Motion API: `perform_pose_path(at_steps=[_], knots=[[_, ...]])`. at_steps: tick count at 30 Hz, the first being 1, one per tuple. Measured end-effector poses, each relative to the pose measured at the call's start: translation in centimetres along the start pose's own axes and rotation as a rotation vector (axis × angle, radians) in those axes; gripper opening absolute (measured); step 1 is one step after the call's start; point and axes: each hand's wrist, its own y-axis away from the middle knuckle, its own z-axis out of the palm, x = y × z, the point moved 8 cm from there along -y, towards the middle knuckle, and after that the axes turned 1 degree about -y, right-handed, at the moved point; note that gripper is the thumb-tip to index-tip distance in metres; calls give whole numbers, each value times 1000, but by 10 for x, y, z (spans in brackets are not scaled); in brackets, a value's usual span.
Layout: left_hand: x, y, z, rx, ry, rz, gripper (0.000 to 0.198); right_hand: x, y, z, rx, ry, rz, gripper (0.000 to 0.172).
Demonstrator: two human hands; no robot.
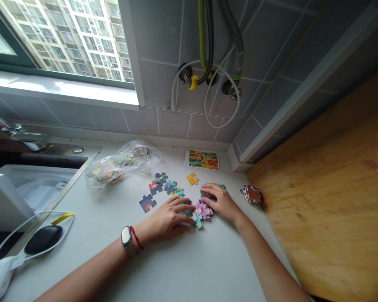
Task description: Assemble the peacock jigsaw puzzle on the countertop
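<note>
Fingers of my left hand (pixel 165 218) curl loosely over a teal jigsaw piece (pixel 197 222) on a white bench (pixel 182 268), their tips just beside a lilac jigsaw piece (pixel 203 210); I cannot tell whether they grip anything. My right hand (pixel 222 203) lies draped over a dark blue jigsaw piece (pixel 206 195), its fingers narrow and close together, the lilac piece touching its side, again with no hold that I can make out. Both hands nearly meet around this small cluster at the bench's centre.

At 11 o'clock from my hands, a scatter of blue and red jigsaw pieces (pixel 164 185) lies apart, with a navy jigsaw piece (pixel 148 203) set alone at its edge. An orange jigsaw piece (pixel 192 178) sits at 12 o'clock, below a small colourful picture card (pixel 202 159) near the grey tiled wall (pixel 157 121). A crumpled clear plastic bag (pixel 119 167) holding more pieces rests at 10 o'clock. A small stack of patterned pieces (pixel 250 194) stands at 3 o'clock, beside a honey-coloured wooden board (pixel 318 188). A pale wristwatch (pixel 126 236) and a red string bracelet (pixel 136 237) circle my left wrist.
</note>
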Motion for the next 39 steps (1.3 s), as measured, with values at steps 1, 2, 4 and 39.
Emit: perform_pose_path(at_steps=[1, 2, 4, 39], knots=[[1, 0, -1, -15, 21, 5, 21, 2, -1, 0, 25, 0, 1, 24], [3, 1, -1, -30, 44, 9, 20, 3, -1, -1, 55, 4, 0, 21], [5, 1, -3, -52, 93, 16, 19, 6, -1, -3, 116, 23, -1, 18], [-46, 20, 4, 224, -323, -457, 57, -24, 5, 9, -221, 94, -9, 37]])
